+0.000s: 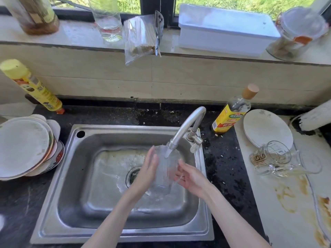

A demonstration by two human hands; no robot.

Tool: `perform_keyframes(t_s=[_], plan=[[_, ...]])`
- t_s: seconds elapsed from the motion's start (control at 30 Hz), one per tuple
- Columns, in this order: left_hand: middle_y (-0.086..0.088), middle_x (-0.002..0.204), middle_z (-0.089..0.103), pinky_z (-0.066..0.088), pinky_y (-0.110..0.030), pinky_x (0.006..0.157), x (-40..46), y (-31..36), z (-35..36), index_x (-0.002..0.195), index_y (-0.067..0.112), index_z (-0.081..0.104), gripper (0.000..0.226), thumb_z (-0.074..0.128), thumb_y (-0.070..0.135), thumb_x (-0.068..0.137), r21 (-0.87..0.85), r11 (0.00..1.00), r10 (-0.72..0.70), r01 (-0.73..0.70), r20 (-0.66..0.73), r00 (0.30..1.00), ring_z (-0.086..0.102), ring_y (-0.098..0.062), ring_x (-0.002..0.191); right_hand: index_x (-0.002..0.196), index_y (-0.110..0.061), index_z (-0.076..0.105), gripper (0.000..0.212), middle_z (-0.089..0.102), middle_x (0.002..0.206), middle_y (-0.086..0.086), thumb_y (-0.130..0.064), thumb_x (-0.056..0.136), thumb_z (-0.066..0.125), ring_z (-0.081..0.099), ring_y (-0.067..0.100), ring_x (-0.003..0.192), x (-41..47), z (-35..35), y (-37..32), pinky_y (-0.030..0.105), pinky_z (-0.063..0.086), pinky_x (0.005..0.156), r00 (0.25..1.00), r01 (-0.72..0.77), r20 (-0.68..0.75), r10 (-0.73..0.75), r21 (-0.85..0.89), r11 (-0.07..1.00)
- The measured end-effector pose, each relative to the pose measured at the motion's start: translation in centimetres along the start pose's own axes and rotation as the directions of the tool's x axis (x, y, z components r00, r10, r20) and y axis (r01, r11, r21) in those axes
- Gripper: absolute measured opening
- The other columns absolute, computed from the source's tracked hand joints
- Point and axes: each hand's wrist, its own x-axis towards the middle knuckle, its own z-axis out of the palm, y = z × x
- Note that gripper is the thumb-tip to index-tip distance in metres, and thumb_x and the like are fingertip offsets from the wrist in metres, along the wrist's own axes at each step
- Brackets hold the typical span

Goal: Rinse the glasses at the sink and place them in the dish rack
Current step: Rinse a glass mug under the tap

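hands (166,172) around glass (165,169), under faucet (188,126)

A single wide-angle head-worn camera looks forward and steeply down from the person's standing position at the counter, with the steel sink (123,228) in the lower centre and the tap (186,126) just above it. The view faces the tiled back wall and window sill (75,35), which run along the upper part of the frame and bow visibly with lens distortion toward the edges. The camera sits close to the work area: both forearms enter from the bottom edge, and no second view exists to overlap with it.
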Motion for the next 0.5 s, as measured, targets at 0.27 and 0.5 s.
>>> perform_keyframes(t_s=[0.27,0.5], plan=[[0.005,0.087,0.04,0.036,-0.007,0.063,0.3,1.5,1.8,0.091,0.019,0.039,0.019,0.028,0.032,0.099,0.043,0.993,0.121,-0.113,-0.298,0.947,0.042,-0.01,0.079,0.082,-0.031,0.065,0.037,0.065,0.088,-0.011,-0.033,0.101,0.034,0.058,0.005,0.082,-0.8,5.0,0.9,0.023,0.045,0.076,0.965,0.204,-0.099,-0.242,-0.296,0.933],[0.001,0.095,0.04,0.037,-0.014,0.077,1.2,0.7,1.1,0.088,0.025,0.04,0.016,0.03,0.03,0.099,0.016,0.992,0.122,-0.124,-0.353,0.928,0.043,-0.009,0.087,0.149,-0.031,-0.001,0.06,0.003,0.148,-0.023,-0.05,0.097,0.022,0.001,0.001,0.141,-1.2,4.6,4.6,0.026,0.006,0.113,0.957,0.269,0.046,-0.287,-0.512,0.816]])
